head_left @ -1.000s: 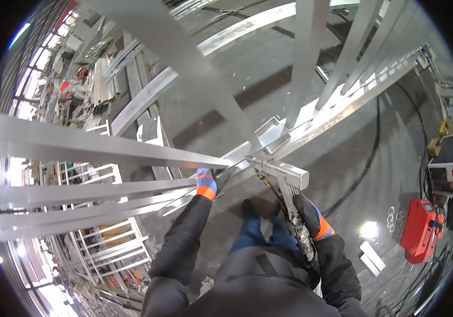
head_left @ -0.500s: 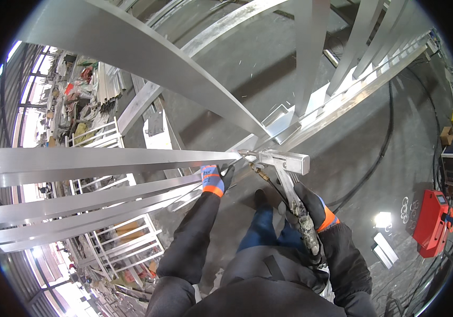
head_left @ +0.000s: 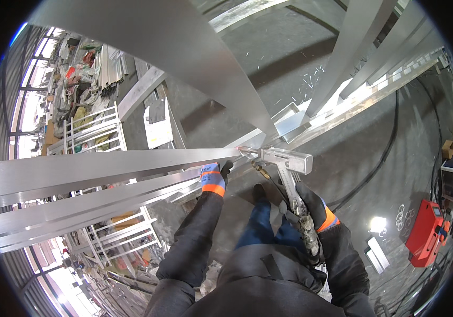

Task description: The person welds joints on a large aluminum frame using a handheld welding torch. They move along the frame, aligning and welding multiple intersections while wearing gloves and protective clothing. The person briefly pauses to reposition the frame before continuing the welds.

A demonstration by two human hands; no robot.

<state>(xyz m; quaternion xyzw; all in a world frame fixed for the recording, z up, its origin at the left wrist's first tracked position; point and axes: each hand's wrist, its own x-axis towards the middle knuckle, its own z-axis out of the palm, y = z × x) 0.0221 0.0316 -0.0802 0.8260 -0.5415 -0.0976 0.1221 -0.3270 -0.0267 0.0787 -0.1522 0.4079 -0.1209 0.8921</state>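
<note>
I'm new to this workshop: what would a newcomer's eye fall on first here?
First come the broad silver bars, fanning left and upward from near the centre. Next is the gun-shaped tool in the gloved right hand, its tip near a bar's end. A bright red box stands on the floor at far right.

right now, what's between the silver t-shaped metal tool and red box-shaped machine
In the head view: grey floor, a curved black cable and pale rings.

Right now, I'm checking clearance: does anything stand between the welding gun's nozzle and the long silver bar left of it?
Nothing visible: the right hand holds the welding gun, nozzle at the right end of the silver bar; contact is unclear.
</note>
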